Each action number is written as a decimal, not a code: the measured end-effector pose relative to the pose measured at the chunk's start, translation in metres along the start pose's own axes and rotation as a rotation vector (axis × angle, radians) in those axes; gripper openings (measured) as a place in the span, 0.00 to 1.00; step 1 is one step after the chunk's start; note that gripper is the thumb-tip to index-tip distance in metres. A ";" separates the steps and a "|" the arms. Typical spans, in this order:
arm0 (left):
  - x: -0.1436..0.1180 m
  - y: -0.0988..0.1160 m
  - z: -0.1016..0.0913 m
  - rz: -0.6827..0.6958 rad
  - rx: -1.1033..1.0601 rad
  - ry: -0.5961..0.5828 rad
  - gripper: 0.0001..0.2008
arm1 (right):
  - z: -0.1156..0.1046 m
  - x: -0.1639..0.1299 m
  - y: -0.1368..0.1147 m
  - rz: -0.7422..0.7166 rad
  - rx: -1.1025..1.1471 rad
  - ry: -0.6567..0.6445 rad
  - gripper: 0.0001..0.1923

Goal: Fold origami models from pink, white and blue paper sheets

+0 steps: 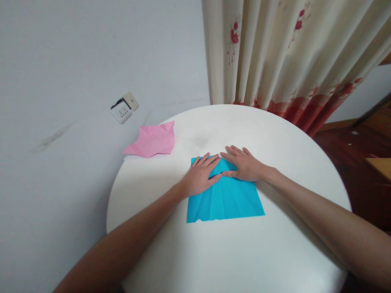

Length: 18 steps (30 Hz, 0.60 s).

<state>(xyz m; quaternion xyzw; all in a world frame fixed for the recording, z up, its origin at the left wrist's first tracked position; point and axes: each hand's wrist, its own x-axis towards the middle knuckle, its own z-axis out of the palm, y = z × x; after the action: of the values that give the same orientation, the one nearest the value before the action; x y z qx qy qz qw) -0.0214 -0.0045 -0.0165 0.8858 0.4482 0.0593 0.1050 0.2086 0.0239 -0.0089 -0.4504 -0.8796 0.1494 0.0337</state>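
Note:
A blue sheet of paper (224, 203) lies on the white round table, marked with several creases that fan toward its near edge. Small nicks show along that near edge. My left hand (201, 176) rests flat on the sheet's upper left part, fingers spread. On its upper right part lies my right hand (242, 163), also flat, with some fingertips past the far edge. The two thumbs almost meet near the middle of the paper. Parts of the sheet's far edge are hidden under the hands.
A creased pink sheet of paper (155, 140) lies at the table's far left edge, against the wall. The round white table (293, 150) stands beside a wall socket (121, 112) and a long floral curtain (262, 61). At the right, a wooden furniture corner (380, 167) shows above the dark floor.

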 end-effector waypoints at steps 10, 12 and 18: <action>0.000 -0.001 -0.001 0.002 -0.026 -0.011 0.34 | -0.016 -0.008 0.016 0.159 0.070 -0.123 0.56; 0.000 -0.001 -0.001 0.000 -0.027 -0.012 0.34 | -0.022 -0.011 0.024 0.208 0.063 -0.146 0.57; 0.000 -0.001 -0.002 -0.005 -0.029 -0.025 0.34 | -0.027 -0.013 0.045 0.175 0.090 -0.112 0.49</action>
<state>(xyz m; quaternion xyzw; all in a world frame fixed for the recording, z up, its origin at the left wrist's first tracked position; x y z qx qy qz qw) -0.0227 -0.0041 -0.0145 0.8838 0.4479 0.0544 0.1234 0.2568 0.0441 0.0048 -0.5145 -0.8299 0.2158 -0.0083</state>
